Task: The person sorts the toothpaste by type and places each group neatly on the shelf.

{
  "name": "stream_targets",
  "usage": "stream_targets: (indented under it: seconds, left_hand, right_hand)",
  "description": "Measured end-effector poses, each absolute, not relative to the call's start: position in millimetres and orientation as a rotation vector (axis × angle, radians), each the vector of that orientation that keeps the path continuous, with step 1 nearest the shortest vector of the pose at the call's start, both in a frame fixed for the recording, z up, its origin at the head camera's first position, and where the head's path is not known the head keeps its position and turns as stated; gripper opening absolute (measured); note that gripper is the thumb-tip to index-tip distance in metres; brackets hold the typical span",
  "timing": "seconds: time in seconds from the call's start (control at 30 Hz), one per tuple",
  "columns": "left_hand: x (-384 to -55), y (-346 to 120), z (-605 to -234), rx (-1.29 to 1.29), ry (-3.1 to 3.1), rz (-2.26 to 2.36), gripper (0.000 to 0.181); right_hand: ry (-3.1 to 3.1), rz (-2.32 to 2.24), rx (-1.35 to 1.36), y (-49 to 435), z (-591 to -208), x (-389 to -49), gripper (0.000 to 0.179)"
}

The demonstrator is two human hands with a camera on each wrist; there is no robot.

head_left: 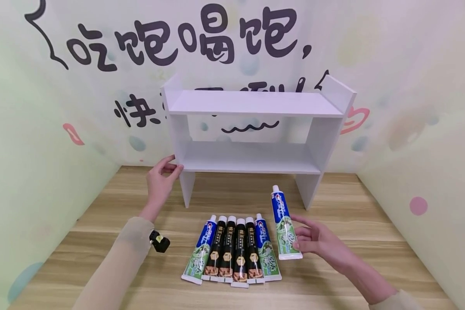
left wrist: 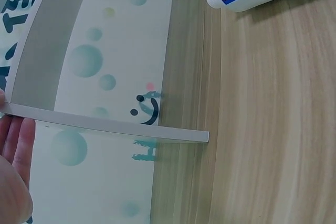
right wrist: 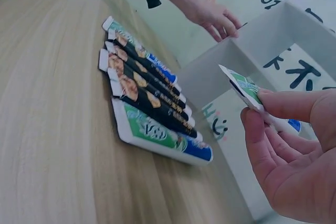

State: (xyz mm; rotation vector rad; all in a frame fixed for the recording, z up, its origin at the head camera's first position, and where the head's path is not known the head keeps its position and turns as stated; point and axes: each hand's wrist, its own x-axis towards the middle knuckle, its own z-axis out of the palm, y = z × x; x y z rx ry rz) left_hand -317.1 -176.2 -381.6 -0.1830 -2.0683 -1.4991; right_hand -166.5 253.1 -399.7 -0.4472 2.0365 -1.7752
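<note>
My right hand (head_left: 319,243) pinches a blue and green toothpaste tube (head_left: 284,228) near its flat end, cap pointing up and away, lifted above the table. In the right wrist view, the thumb and fingers close on that tube (right wrist: 245,87). My left hand (head_left: 162,178) grips the left side panel of the white two-tier shelf (head_left: 252,168), thumb on the front edge. The left wrist view shows the fingers (left wrist: 23,145) at that panel. In front of the shelf lies a row of tubes: several black ones (head_left: 227,249) between two blue and green ones (head_left: 201,252).
The shelf stands on a wood-grain table (head_left: 159,275) against a printed wall (head_left: 100,99) with large black characters. Pale side walls border the table at left and right. A small black device (head_left: 159,242) is strapped on the left wrist.
</note>
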Motion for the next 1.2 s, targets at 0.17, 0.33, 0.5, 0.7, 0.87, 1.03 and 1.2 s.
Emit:
stream_targets:
  seconds: [0.17,0.33,0.5,0.7,0.87,1.03,1.2]
  left_hand:
    - [-318.9,-176.5,-380.9,-0.186,-2.074,-1.489,0.036]
    - [-320.6,-177.1,-380.1,-0.182,-2.063,-1.478,0.035]
    - [-321.2,-177.5,-380.2,-0.182,-2.075,-1.457,0.035]
    - [-319.3,-179.4,-381.4,-0.178,-2.092,-1.452,0.035]
    - [-316.3,-178.9,-380.3,-0.17,-2.113,-1.441,0.036]
    - [-316.5,-178.9,-379.2,-0.167,-2.123,-1.438,0.036]
    - [-317.3,-178.7,-378.6,-0.167,-2.123,-1.46,0.036]
  right_hand:
    - [2.09,-1.807,-0.412,248.0,-382.1,-161.7,0.084]
    - [2.099,-1.84,-0.423,243.8,-367.6,-159.7,0.085]
    - [2.064,-1.859,-0.463,242.0,-359.9,-158.4,0.087]
    - [2.057,-1.874,-0.49,238.0,-354.4,-158.6,0.086]
    - [2.108,-1.872,-0.511,234.7,-342.4,-156.5,0.087]
    - [2.145,-1.89,-0.532,232.8,-324.8,-154.4,0.085]
    - [2.2,-1.898,-0.553,230.2,-302.0,-153.1,0.081]
